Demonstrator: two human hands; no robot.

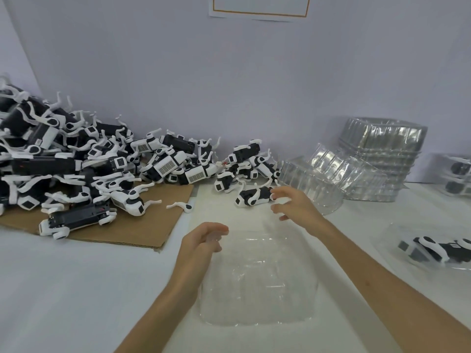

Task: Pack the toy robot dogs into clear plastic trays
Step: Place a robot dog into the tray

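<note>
Your right hand (293, 206) is spread wide, fingertips just at the end of a glossy black-and-white toy robot dog (251, 196) lying on its side; you cannot tell whether they touch. Your left hand (201, 240), loosely curled and holding nothing, hovers at the far left corner of the thin, moulded clear plastic tray (257, 284) on the white table (76, 289).

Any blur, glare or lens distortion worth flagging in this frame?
Head view: fingertips of the left hand and right hand are motion-blurred; the wide-angle lens bows the frame's edges; the clear tray in front shows faint glare and barely visible outlines; lighting is even, shadows soft.
</note>
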